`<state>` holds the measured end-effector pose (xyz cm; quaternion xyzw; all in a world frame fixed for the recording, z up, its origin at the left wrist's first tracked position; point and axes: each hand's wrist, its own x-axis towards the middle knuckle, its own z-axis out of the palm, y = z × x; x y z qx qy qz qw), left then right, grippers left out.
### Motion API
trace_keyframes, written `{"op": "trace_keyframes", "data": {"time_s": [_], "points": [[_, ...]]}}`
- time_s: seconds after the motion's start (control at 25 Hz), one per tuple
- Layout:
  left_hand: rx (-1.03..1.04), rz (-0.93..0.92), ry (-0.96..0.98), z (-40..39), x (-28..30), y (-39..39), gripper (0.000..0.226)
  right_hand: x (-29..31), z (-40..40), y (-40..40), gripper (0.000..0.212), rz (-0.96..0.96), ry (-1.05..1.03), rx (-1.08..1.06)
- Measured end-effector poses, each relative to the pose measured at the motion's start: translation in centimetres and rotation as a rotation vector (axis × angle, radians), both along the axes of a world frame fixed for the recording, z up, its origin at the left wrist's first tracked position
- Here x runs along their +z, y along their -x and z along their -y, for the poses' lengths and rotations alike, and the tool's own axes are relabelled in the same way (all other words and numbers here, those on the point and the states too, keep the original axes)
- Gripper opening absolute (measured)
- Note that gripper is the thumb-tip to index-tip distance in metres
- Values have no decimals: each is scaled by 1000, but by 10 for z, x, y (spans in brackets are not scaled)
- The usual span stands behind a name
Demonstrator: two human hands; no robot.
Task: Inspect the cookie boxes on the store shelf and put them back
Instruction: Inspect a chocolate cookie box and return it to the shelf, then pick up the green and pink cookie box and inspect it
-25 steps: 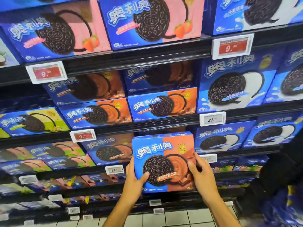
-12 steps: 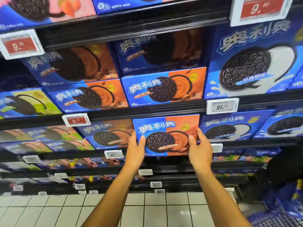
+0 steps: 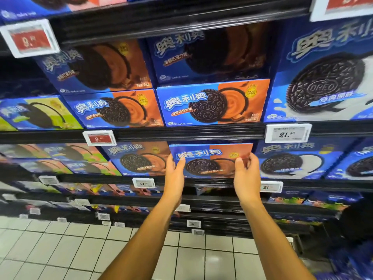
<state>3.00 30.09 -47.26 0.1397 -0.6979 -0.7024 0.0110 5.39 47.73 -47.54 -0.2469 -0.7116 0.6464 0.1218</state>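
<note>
A tall store shelf [image 3: 181, 134] with black rails is seen filling most of the view, stocked row upon row with blue cookie boxes. Below it, a floor [image 3: 60, 249] of pale square tiles is shown at the bottom left. On the upper visible row, a large blue and white box [image 3: 327, 77] is stood at the right, and two blue and orange boxes are laid flat beside it, with more of the same stacked behind them in shadow. On the row beneath, the blue and orange cookie box [image 3: 210, 158] is held upright in its slot, between a like orange box [image 3: 139, 158] on its left and a blue and white box [image 3: 290, 160] on its right. Its left edge is gripped by the left hand [image 3: 174, 174], whose thumb is laid on the front face while the fingers are wrapped behind. Its right side is gripped by the right hand [image 3: 246, 174], thumb on the front, fingers curled round the edge. A white price tag [image 3: 287, 133] marked 21 is clipped to the rail above the box, and a smaller red tag [image 3: 100, 138] marked 9 is fixed further left.
</note>
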Motion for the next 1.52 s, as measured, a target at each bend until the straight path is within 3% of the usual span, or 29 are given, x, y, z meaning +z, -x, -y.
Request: {"op": "trace_keyframes", "data": {"time_s": [0.16, 0.44, 0.6, 0.76, 1.16, 1.36, 1.52], "points": [[58, -50, -74, -6, -3, 3, 36, 0, 4, 1, 48, 23, 18, -29], [378, 24, -295, -21, -3, 3, 44, 0, 12, 3, 51, -15, 239, -116], [437, 41, -230, -32, 5, 0, 39, -1, 13, 2, 50, -6, 214, -98], [389, 144, -182, -35, 15, 2, 53, -6, 14, -5, 62, 0, 137, -46], [216, 140, -220, -10, 13, -19, 33, -4, 15, -6, 74, 52, 96, 31], [111, 170, -281, 15, 15, -45, 14, -3, 11, -18, 67, 37, 90, 41], [154, 155, -345, 62, 9, -67, 26, -8, 35, -32, 50, -30, 94, -31]]}}
